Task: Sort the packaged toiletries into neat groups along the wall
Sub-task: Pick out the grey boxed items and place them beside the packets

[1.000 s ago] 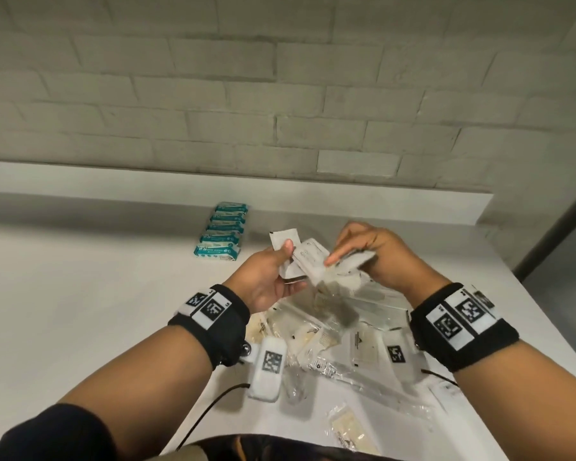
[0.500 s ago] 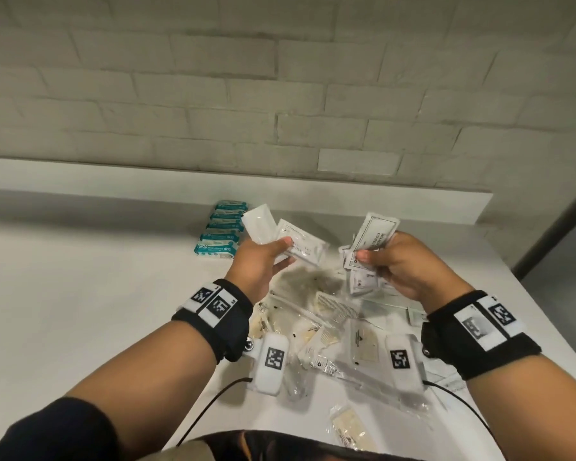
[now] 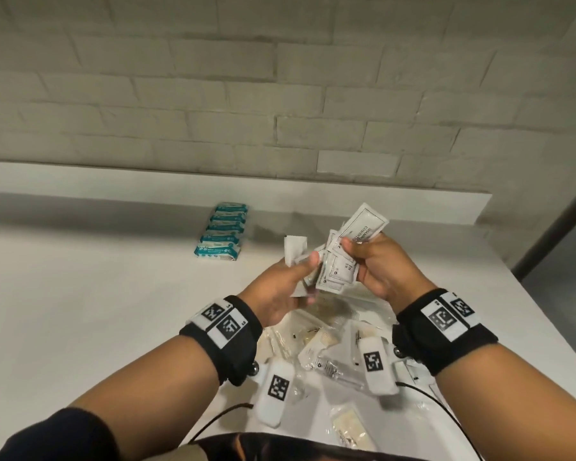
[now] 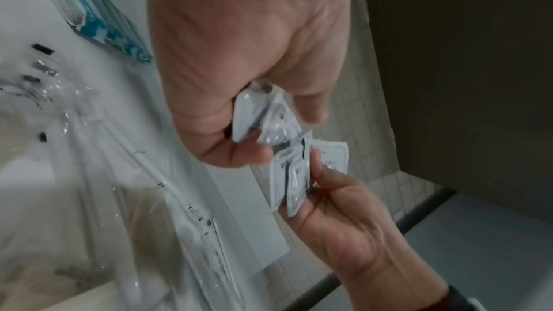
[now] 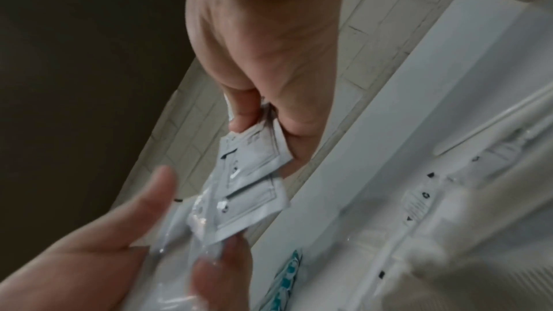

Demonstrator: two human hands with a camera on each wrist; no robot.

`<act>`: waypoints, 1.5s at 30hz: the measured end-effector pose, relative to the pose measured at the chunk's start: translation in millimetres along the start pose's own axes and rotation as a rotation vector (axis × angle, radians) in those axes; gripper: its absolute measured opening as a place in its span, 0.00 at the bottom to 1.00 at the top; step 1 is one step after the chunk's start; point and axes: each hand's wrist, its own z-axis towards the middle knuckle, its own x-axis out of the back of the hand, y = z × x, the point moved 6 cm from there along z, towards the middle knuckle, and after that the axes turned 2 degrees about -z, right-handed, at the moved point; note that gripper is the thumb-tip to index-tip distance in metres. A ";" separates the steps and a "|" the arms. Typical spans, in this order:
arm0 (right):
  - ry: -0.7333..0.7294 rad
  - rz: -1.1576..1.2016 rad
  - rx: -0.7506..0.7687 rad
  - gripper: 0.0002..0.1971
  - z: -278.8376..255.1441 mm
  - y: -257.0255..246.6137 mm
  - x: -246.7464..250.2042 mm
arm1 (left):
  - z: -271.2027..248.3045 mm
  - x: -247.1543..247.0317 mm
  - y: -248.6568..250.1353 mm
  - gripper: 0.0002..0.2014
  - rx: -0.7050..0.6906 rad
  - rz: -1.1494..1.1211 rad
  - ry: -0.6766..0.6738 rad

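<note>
Above the loose pile, my right hand (image 3: 359, 257) pinches a fan of small white sachets (image 3: 363, 227), also seen as white sachets (image 5: 251, 169) in the right wrist view. My left hand (image 3: 300, 277) holds a few more white sachets (image 3: 295, 249) between thumb and fingers; the left wrist view shows them as crumpled packets (image 4: 263, 122). The two bunches meet in mid-air between the hands. A neat row of teal-and-white packets (image 3: 222, 232) lies near the wall on the white counter (image 3: 97, 294).
A loose pile of clear-wrapped toiletries (image 3: 326, 347) lies under my wrists, with one wrapped pale item (image 3: 350, 427) at the near edge. A raised white ledge (image 3: 180, 184) runs along the brick wall. The counter's right edge (image 3: 562, 327) drops to the floor.
My hands were apart half a second ago, each with its sachets. They have come together, and the left hand's sachets now touch the right hand's bunch.
</note>
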 end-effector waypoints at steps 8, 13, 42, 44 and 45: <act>0.093 -0.084 0.036 0.18 5.3 -10.6 37.9 | 2.2 13.5 5.0 0.02 -0.039 0.152 -0.015; 0.053 -0.133 0.029 0.12 -1.0 -12.2 40.0 | -0.4 17.7 -0.4 0.14 -0.098 0.136 -0.007; -0.110 -0.480 -0.054 0.18 -9.8 14.0 -39.9 | -1.9 -0.3 24.0 0.13 -0.306 0.274 0.066; -0.150 -0.448 -0.059 0.20 -10.3 14.1 -38.9 | 1.0 5.8 30.4 0.22 -0.364 0.325 0.121; -0.188 -0.433 -0.069 0.20 -11.2 13.2 -38.4 | 3.0 9.5 31.7 0.27 -0.369 0.311 0.138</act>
